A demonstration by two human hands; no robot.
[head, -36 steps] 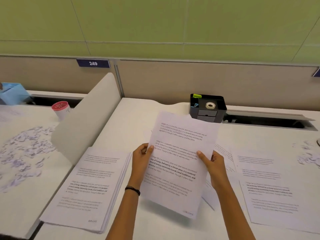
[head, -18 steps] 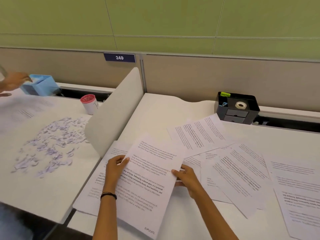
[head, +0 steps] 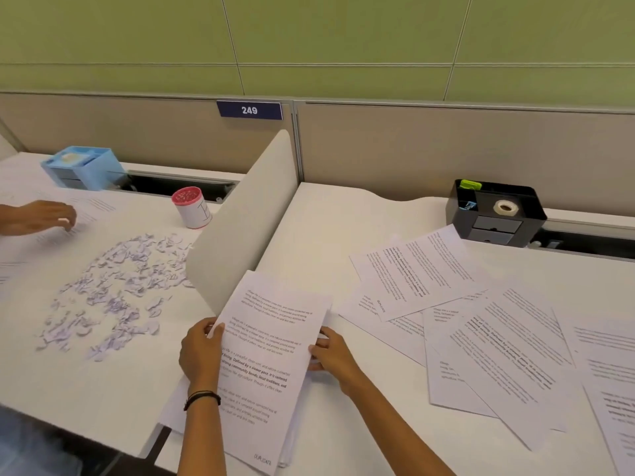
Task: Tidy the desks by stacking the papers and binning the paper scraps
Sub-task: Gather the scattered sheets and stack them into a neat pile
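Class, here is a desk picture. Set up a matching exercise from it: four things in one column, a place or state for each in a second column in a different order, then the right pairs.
Things
1. black organiser
2. red-topped cup
3. paper scraps
4. printed sheet

Places or states
A. lying loose over the middle of the left desk
B. at the back of the right desk
C. standing upright on the left desk, near the divider
D. gripped at its side edges by the left hand and right hand

Pairs: 1-B, 2-C, 3-A, 4-D
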